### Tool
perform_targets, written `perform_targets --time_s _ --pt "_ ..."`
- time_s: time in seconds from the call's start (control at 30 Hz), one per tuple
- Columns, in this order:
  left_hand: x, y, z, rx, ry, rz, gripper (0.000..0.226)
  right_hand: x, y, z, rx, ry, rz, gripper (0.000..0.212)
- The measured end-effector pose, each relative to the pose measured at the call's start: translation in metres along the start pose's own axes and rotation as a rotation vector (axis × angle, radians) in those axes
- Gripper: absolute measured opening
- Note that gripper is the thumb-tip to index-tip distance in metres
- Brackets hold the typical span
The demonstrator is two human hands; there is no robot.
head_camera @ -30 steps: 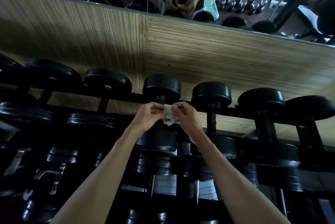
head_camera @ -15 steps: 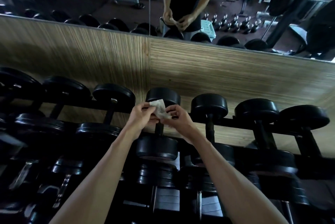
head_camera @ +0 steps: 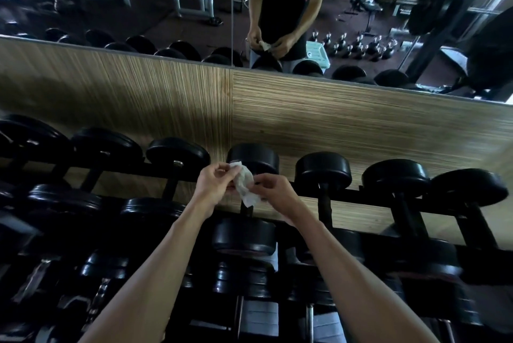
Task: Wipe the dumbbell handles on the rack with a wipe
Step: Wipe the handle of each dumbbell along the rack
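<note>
The wipe (head_camera: 243,183) is held between both hands, clear of any handle. The left hand (head_camera: 216,183) pinches its upper corner between thumb and curled fingers; the right hand (head_camera: 273,192) pinches the lower part with its fingertips. The sheet hangs crumpled and partly unfolded between the two pinch points. This two-handed hold appears intended to open or refold the wipe and expose a usable face before it is applied; that is a judgement from the hold, not an observed action.

Both hands sit in front of the centre dumbbell (head_camera: 251,192) on the upper row of the rack (head_camera: 361,195). Its far head shows above the wipe and its near head below the wrists; its handle is mostly hidden behind the hands and the wipe. No contact between wipe and handle can be confirmed.

Both forearms reach forward from the lower edge of the view and converge at the wipe, wrists roughly level, knuckles turned upward.

The dumbbells lie side by side across the rails with their handles pointing toward the person, so each handle can be reached from the front. The next dumbbell to the right (head_camera: 323,192) lies just beside the right hand, handle exposed.
</note>
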State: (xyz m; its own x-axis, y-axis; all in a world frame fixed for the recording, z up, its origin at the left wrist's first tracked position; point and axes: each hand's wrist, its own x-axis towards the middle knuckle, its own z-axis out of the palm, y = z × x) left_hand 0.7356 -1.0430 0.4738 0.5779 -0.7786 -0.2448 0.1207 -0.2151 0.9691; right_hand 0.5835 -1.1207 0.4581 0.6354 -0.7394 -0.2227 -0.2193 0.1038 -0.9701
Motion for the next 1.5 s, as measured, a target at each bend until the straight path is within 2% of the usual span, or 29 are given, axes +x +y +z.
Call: perform_targets --time_s 0.07,0.2,0.33,0.47,0.6,0.67,0.8,0.97,1.23,1.37,1.43,1.5 --pt "0.001 -0.003 0.0 0.007 0.003 -0.008 0.02 -0.001 0.002 0.003 -0.002 0.03 -0.01 0.014" --pt "-0.001 -0.003 -0.002 -0.01 -0.102 -0.004 0.019 -0.006 0.002 0.005 0.014 -0.006 0.049 0.034" --pt "0.001 -0.002 -0.005 -0.13 -0.279 -0.072 0.03 -0.005 0.005 0.004 -0.004 0.036 0.055 0.029" --pt "0.0 -0.004 -0.004 -0.093 -0.262 -0.082 0.031 -0.009 0.003 0.006 -0.018 0.053 0.027 0.046" --pt "-0.002 -0.006 0.0 -0.09 -0.163 -0.087 0.028 -0.011 0.0 0.005 -0.064 0.11 -0.047 0.017" --pt "-0.002 -0.007 0.001 -0.08 -0.12 -0.056 0.026 -0.01 0.003 0.005 -0.073 0.134 -0.061 0.006" --pt "-0.005 -0.009 0.001 -0.029 -0.14 -0.007 0.029 -0.01 0.005 0.005 -0.089 0.136 -0.038 0.005" --pt "-0.012 -0.003 0.002 0.187 -0.179 0.207 0.018 -0.013 0.005 0.003 0.045 0.128 0.034 0.005" --pt "-0.018 -0.014 -0.008 0.473 -0.245 0.554 0.016 -0.015 -0.002 -0.015 0.359 0.007 0.161 0.025" --pt "-0.014 -0.013 -0.014 0.51 -0.268 0.471 0.039 -0.019 -0.004 -0.019 0.44 -0.099 0.206 0.025" --pt "-0.013 -0.016 -0.015 0.518 -0.265 0.465 0.039 -0.021 -0.003 -0.017 0.366 -0.127 0.156 0.025" --pt "-0.012 -0.018 -0.014 0.516 -0.232 0.463 0.031 -0.019 -0.001 -0.014 0.301 -0.064 0.095 0.028"
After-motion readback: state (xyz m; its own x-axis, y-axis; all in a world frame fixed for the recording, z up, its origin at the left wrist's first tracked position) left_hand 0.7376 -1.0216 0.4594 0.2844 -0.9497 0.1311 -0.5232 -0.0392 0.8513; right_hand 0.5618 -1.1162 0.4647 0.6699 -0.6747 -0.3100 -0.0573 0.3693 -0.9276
